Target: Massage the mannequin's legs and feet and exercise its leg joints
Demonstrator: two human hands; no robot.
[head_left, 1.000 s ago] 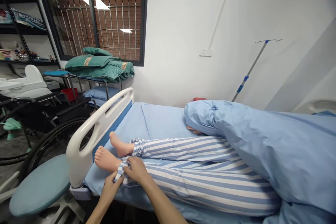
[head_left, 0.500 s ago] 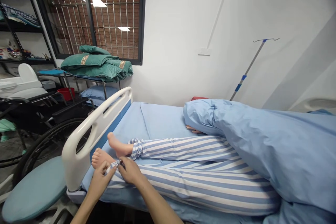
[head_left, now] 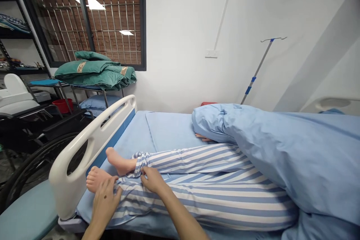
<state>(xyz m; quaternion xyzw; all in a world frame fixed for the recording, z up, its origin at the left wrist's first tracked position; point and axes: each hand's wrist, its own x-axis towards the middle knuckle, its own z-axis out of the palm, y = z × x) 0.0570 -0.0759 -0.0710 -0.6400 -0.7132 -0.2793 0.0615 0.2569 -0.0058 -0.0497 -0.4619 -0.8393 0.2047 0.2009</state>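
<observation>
Blue-striped trousers point(head_left: 202, 202) cover both legs of a manikin point(head_left: 120, 161) lying on the bed point(head_left: 171, 129). I have my left hand point(head_left: 105, 202) spread flat on the near trouser leg, just beside the bare foot point(head_left: 97, 180). My right hand point(head_left: 153, 180) is pinching that same leg's fabric, close to the far cuff point(head_left: 139, 161). A white footboard point(head_left: 84, 150) stands beyond the feet, and a blue quilt point(head_left: 281, 157) covers the upper body.
</observation>
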